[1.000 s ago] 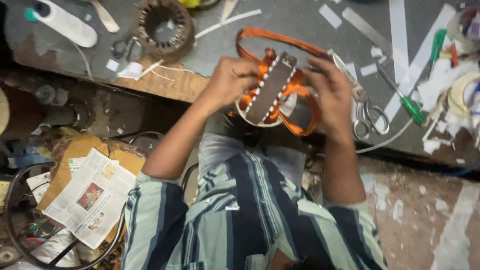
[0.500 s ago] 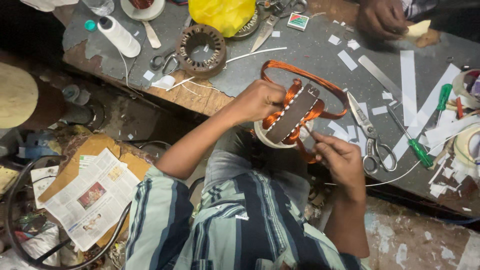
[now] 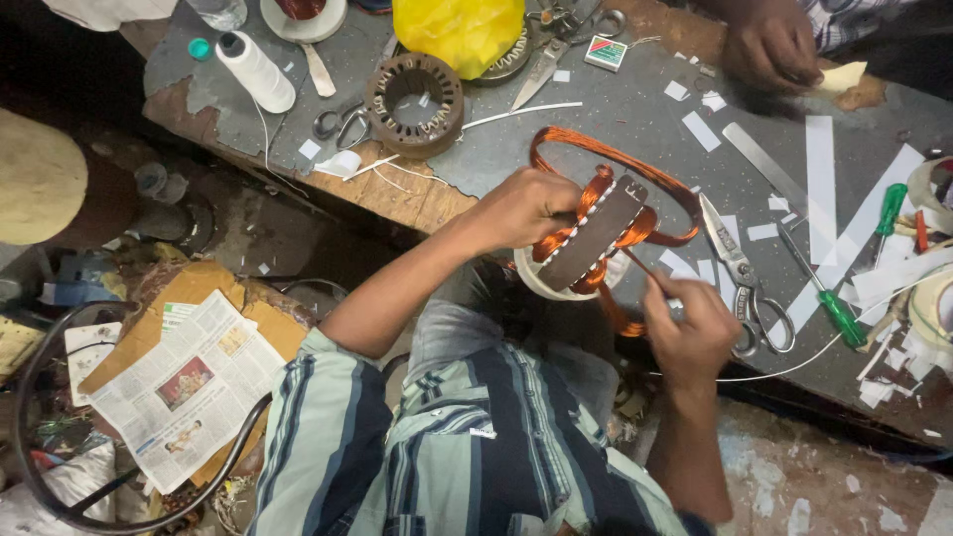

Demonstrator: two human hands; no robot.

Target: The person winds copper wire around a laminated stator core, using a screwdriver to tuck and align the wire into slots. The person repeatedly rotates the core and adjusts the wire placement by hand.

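A person in a striped shirt [image 3: 467, 457] works at the near edge of a cluttered grey workbench [image 3: 635, 109], the left hand [image 3: 521, 206] curled tight around a motor stator core [image 3: 596, 233] wound with loops of copper wire [image 3: 606, 164]. The right hand [image 3: 690, 323], just right of and nearer than the core, has its fingertips pressed together on a thin strand of wire at the core's lower side. Scissors [image 3: 745, 273] and a green-handled screwdriver [image 3: 829, 298] lie to the right, a bare stator ring [image 3: 415, 104] and white thread spool [image 3: 256, 69] sit farther left, and another person's hand [image 3: 769, 45] rests at the far right edge.
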